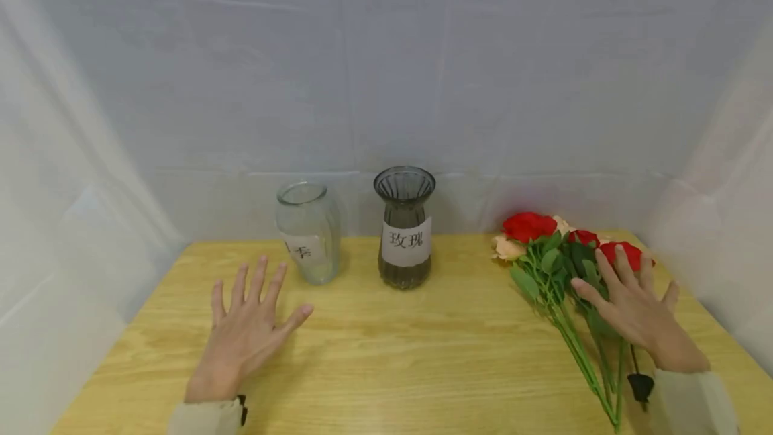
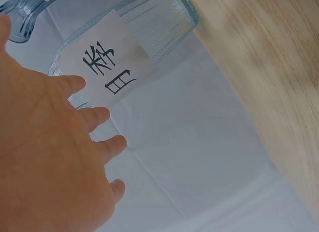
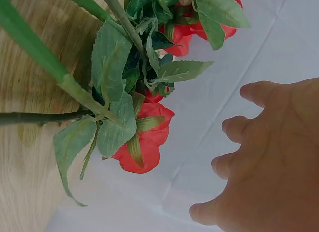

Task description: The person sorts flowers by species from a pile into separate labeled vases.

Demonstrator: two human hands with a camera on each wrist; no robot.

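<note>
My left hand (image 1: 247, 334) is spread above the table's left side with nothing in it, in front of a clear glass vase (image 1: 311, 230). That vase bears a white paper label (image 2: 107, 57) with handwritten characters. A dark grey glass vase (image 1: 406, 220) with a flared rim and its own label stands upright to its right. On the right, red roses (image 1: 528, 226) and pale peach flowers (image 1: 508, 248) lie with long green stems (image 1: 576, 348). Fingers spread, my right hand (image 1: 640, 311) is over this bunch and holds nothing; in the right wrist view a red rose (image 3: 142, 142) appears beside it.
A light wood table (image 1: 374, 368) carries everything. Whitish sheeting (image 1: 386, 72) stands behind it and along both sides. Near the right sleeve lies a small black object (image 1: 641, 387), partly dark and hard to identify.
</note>
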